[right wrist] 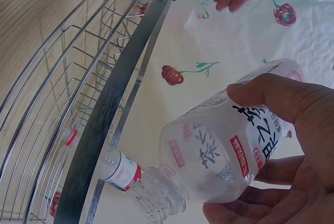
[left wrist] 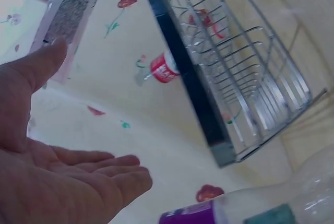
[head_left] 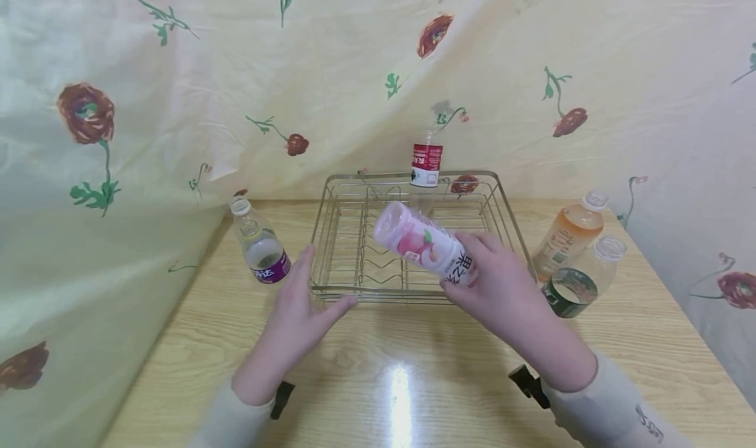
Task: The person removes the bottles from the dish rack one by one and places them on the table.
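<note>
My right hand [head_left: 502,284] grips a clear plastic drink bottle [head_left: 422,241] with a pink peach label, holding it tilted above the wire dish rack [head_left: 354,296]. Its uncapped clear neck shows in the right wrist view, beside the bottle's body [right wrist: 229,145]. My left hand [head_left: 298,326] holds nothing; thumb and fingers are spread apart near the rack's front left corner. In the left wrist view its palm [left wrist: 57,182] faces up. A red-labelled bottle [head_left: 426,166] stands upright at the rack's back, its lower part seen through the wires.
Left of the rack stands a purple-labelled bottle [head_left: 260,244]. On its right are an orange-tinted bottle [head_left: 569,235] and a green-labelled bottle [head_left: 581,281], close together. Flowered cloth [head_left: 236,74] hangs behind and beside the wooden table [head_left: 348,395].
</note>
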`<state>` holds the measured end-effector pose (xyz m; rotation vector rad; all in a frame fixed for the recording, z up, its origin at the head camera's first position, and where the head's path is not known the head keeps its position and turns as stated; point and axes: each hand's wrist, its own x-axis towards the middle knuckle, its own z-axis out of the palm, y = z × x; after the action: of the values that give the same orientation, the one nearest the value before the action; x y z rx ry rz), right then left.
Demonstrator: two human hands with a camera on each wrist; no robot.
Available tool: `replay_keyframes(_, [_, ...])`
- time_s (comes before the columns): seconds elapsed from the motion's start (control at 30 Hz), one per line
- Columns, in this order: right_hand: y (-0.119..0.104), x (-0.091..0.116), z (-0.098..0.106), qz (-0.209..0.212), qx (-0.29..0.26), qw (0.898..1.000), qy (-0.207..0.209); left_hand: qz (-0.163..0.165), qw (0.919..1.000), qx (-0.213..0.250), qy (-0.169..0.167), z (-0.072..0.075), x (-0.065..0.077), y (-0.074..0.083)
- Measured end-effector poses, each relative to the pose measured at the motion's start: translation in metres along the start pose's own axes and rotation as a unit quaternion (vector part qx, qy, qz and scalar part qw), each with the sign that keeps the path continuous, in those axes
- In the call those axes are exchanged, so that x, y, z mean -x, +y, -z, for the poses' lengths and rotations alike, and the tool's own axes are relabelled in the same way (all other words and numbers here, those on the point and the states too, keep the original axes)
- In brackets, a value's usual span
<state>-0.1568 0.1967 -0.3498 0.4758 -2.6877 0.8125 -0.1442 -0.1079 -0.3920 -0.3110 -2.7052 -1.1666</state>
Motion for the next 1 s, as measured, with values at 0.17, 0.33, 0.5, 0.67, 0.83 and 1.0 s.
replay_keyframes(0.17, [-0.001, 0.004, -0.001, 0.006, 0.007, 1.000, 0.000, -0.021, 0.9993, -0.020, -0.024, 0.008, -0.001, 0.008])
replay_keyframes(0.33, [0.000, 0.007, -0.001, 0.016, 0.018, 1.000, -0.003, -0.043, 0.9978, -0.035, -0.035, 0.013, -0.004, 0.016])
replay_keyframes(0.5, [-0.002, 0.010, -0.001, 0.030, 0.027, 0.999, -0.007, -0.066, 0.9958, -0.054, -0.033, 0.015, -0.005, 0.023])
replay_keyframes(0.67, [-0.005, 0.012, -0.001, 0.036, 0.037, 0.999, -0.011, -0.099, 0.9923, -0.072, -0.023, 0.014, -0.006, 0.025])
replay_keyframes(0.83, [-0.006, 0.013, -0.002, 0.057, 0.049, 0.997, -0.007, -0.105, 0.9902, -0.088, -0.026, 0.015, -0.005, 0.029])
replay_keyframes(1.0, [-0.007, 0.014, -0.002, 0.067, 0.061, 0.996, -0.007, -0.110, 0.9891, -0.094, -0.027, 0.015, -0.004, 0.034])
